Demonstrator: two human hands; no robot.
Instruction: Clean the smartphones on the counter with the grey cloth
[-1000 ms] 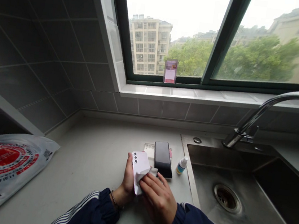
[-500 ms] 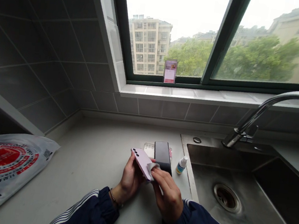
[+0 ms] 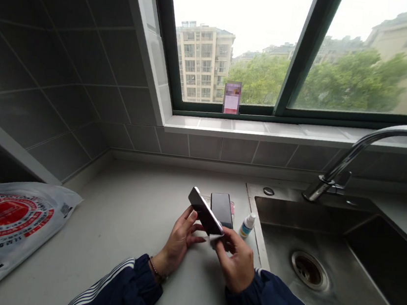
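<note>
A smartphone (image 3: 205,214) is tilted over the counter, its dark screen side facing me. My right hand (image 3: 236,260) grips its lower end, with a crumpled white wipe (image 3: 212,240) between the fingers there. At the phone's left edge is my left hand (image 3: 180,236), thumb near or against the edge and other fingers spread beneath it; whether they bear any weight is unclear. Behind lies a second dark-screened phone (image 3: 221,206), partly covering something with a pink edge (image 3: 233,208). A small white-capped bottle (image 3: 247,225) with a blue and yellow label stands right of my right hand.
On the right is a steel sink (image 3: 263,209) with a chrome faucet (image 3: 339,164). A white plastic bag (image 3: 6,217) with red and black print lies at the left. Beyond the pale counter (image 3: 125,212), a tiled sill (image 3: 247,126) runs under the window.
The phone has turned over from its pale purple back to its dark screen side. My left fingers have spread from around it, and my right hand has moved to grip its lower end.
</note>
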